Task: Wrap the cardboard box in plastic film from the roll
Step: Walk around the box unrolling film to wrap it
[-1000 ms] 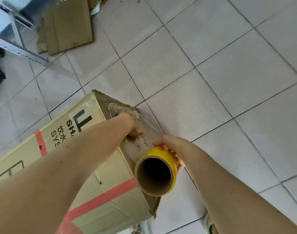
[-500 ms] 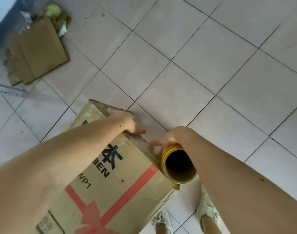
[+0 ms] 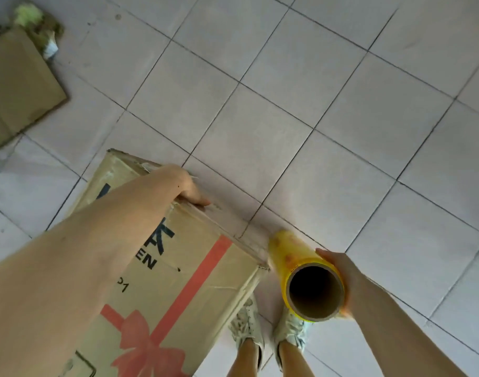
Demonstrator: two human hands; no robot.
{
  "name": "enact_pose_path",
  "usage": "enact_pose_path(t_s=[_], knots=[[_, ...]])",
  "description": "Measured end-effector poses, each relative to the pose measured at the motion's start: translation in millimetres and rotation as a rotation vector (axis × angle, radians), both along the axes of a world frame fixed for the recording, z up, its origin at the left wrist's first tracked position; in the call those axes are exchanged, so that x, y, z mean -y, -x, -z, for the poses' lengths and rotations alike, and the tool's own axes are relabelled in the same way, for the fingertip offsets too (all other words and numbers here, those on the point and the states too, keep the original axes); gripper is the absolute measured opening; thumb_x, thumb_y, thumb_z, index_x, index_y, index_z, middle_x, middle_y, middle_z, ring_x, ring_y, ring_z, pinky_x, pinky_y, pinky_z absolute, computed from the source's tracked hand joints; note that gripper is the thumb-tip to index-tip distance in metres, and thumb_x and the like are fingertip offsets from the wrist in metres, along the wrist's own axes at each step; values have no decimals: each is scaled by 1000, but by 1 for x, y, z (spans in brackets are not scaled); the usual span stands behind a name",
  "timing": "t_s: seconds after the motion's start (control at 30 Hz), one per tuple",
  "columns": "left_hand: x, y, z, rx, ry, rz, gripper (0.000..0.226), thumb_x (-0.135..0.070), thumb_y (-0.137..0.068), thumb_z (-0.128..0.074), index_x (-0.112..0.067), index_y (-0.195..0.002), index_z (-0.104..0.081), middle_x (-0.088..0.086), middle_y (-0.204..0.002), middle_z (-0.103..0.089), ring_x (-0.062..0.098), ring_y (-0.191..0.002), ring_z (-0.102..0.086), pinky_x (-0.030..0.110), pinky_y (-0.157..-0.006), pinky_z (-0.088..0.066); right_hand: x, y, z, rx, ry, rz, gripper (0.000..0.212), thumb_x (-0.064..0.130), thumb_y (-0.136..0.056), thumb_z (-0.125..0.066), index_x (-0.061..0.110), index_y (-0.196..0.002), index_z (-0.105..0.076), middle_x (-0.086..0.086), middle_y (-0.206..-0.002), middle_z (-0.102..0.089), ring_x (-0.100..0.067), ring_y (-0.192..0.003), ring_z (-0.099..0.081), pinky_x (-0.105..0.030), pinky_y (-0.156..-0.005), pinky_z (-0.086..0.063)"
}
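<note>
Since the earlier frame the roll (image 3: 301, 273) has swung away from the box (image 3: 189, 270) toward the lower right of the frame, and a sheet of film (image 3: 249, 229) now stretches between them; the box has also turned a little under the left arm.

That box stands on the tiled floor (image 3: 341, 131) at lower left, tall, printed with a red ribbon and dark lettering. It looks light for its bulk and fairly stiff, though its corners are worn and would crush under a hard squeeze. The left hand (image 3: 189, 187) rests over its top far edge, fingers curled down the far side, which seems the right hold: it steadies the box and pins the loose start of the film.

Just right of the box's near corner, the right hand (image 3: 339, 270) is wrapped around the outside of the roll near its open end, thumb on top. Its cardboard core is rigid, so gripping the end is safe. Film of this kind is thin, clingy and easily torn, so steady tension matters; whether it is already stuck flat to the box's far face is hard to judge here.

Two white shoes (image 3: 271, 327) sit at the bottom centre, and flattened cardboard (image 3: 18, 85) lies at upper left
</note>
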State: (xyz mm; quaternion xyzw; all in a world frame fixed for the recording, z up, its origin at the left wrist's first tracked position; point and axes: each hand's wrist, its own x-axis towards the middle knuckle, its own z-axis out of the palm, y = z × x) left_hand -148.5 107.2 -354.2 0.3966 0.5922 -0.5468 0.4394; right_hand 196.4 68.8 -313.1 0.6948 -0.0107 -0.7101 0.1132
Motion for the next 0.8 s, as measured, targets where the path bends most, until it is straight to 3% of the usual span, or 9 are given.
enact_pose_path(t_s=[0.1, 0.2, 0.27, 0.33, 0.37, 0.47, 0.53, 0.63, 0.8], knots=[[4, 5, 23, 60, 0, 40, 120, -105, -47, -31, -43, -149, -31, 2, -159, -29, 29, -140, -35, 50, -112, -29, 43, 1, 2, -9, 140, 235, 42, 42, -88, -56, 3, -99, -63, -19, -74, -72, -35, -62, -69, -40, -67, -51], [-2, -40, -10, 146, -224, 74, 74, -71, -94, -22, -28, -154, -29, 3, -160, -26, 27, -144, -30, 47, -117, -24, 70, 17, 2, 40, 225, 343, 43, 34, -86, -53, 8, -120, -61, -20, -111, -70, -39, -99, -67, -53, -79, -54], [-1, -83, -34, 316, -246, 7, 65, -60, -101, -17, -25, -156, -21, -3, -163, -17, 21, -148, -20, 41, -121, -15, 78, 20, 2, 70, 157, 276, 39, 24, -79, -53, 9, -113, -67, -17, -103, -71, -38, -93, -69, -58, -81, -53], [14, -122, -41, 417, -127, 24, 82, -76, -91, -12, -28, -156, -19, -3, -163, -14, 22, -149, -16, 47, -120, -14, 73, 20, -4, 156, 19, 93, 23, 16, -75, -51, 6, -88, -67, -16, -79, -68, -36, -74, -68, -58, -72, -56], [25, -135, -39, 414, -81, 63, 92, -84, -82, -9, -29, -156, -20, -1, -163, -14, 25, -149, -16, 49, -119, -15, 68, 20, -5, 195, -31, -28, 19, 17, -77, -51, 5, -84, -63, -16, -77, -65, -36, -72, -67, -60, -73, -56], [49, -152, -34, 384, -152, 40, 88, -78, -87, -10, -25, -156, -22, 5, -163, -16, 27, -149, -17, 47, -119, -16, 48, 26, -15, 85, -64, -124, 47, 47, -91, -53, 4, -110, -53, -16, -106, -62, -38, -92, -63, -59, -72, -52], [56, -155, -40, 385, -270, 14, 74, -64, -98, -14, -17, -155, -26, 9, -161, -21, 28, -148, -22, 42, -118, -19, 48, 30, -19, -28, 29, -13, 72, 62, -78, -66, 6, -122, -55, -16, -115, -68, -38, -99, -67, -53, -70, -54], [58, -154, -47, 368, -384, 56, 68, -58, -100, -16, -18, -152, -33, 11, -160, -26, 31, -145, -28, 44, -114, -25, 79, 30, -25, -121, 102, 201, 69, 56, -66, -79, 8, -114, -63, -18, -102, -73, -38, -90, -71, -56, -84, -54], [60, -156, -45, 351, -445, 123, 71, -63, -88, -23, -26, -144, -47, 10, -156, -34, 34, -140, -35, 47, -111, -31, 174, 28, -25, -151, 194, 774, 65, 55, -79, -61, 6, -121, -58, -22, -110, -69, -40, -99, -65, -49, -88, -53]])
